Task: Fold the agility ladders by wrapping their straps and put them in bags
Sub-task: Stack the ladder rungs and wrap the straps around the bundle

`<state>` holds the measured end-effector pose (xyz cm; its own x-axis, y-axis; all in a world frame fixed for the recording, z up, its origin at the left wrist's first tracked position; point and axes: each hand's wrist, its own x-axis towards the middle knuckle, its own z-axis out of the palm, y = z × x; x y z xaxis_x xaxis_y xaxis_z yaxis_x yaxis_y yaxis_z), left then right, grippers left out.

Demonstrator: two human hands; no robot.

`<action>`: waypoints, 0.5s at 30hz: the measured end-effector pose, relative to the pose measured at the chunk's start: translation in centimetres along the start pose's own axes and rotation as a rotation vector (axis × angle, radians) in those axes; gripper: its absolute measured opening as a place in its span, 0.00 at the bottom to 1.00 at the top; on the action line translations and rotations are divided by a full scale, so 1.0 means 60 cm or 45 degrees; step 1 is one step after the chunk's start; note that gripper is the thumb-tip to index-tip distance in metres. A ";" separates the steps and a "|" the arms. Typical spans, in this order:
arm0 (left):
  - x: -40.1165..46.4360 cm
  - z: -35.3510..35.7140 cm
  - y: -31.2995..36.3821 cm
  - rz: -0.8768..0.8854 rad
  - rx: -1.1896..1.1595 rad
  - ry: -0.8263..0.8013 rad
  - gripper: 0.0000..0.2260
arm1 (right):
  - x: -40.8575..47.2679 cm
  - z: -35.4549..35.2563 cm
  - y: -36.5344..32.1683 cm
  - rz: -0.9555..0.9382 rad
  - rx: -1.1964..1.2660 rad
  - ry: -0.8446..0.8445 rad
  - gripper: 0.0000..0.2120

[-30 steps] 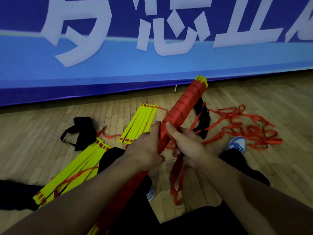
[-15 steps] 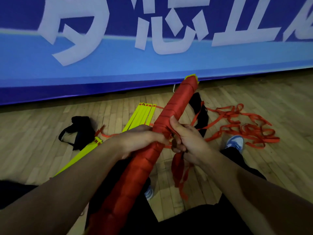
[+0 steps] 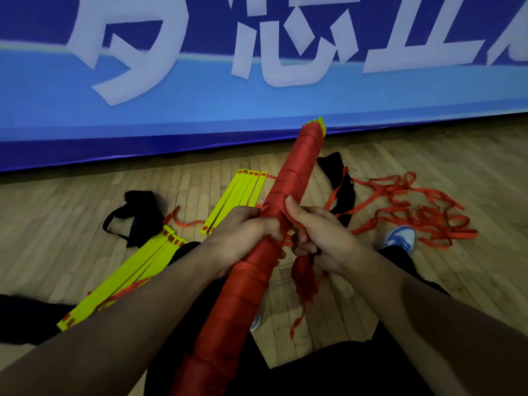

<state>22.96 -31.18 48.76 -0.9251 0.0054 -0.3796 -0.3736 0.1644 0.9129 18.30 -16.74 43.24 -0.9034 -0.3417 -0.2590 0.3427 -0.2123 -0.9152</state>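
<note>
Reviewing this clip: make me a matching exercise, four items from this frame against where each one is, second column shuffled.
Things:
1. wrapped ladder bundle
2. loose strap tangle
3. black bag
4. blue and white shoe

Places:
A. on the floor, far left, beside the yellow rungs
B. gripped by the left hand and right hand
C. just beyond the right knee
D. spread over the floor at the right

Pairs: 1-B, 2-D, 3-A, 4-C
</note>
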 end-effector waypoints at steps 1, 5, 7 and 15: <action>0.004 -0.003 -0.002 -0.008 0.017 -0.028 0.08 | -0.001 0.002 0.001 -0.031 -0.007 0.006 0.21; 0.023 -0.004 -0.009 0.106 0.636 0.015 0.29 | -0.003 0.020 0.006 -0.128 -0.069 0.203 0.19; 0.021 0.004 -0.010 0.192 0.957 0.082 0.34 | 0.000 0.023 0.005 -0.149 -0.144 0.262 0.18; 0.025 -0.014 -0.017 0.191 0.433 0.086 0.16 | -0.005 -0.009 -0.005 -0.076 -0.270 -0.023 0.19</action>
<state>21.88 -32.18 47.41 -0.9745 -0.0089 -0.2243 -0.2004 0.4851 0.8512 18.32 -16.08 43.43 -0.9150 -0.3514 -0.1985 0.2251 -0.0361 -0.9737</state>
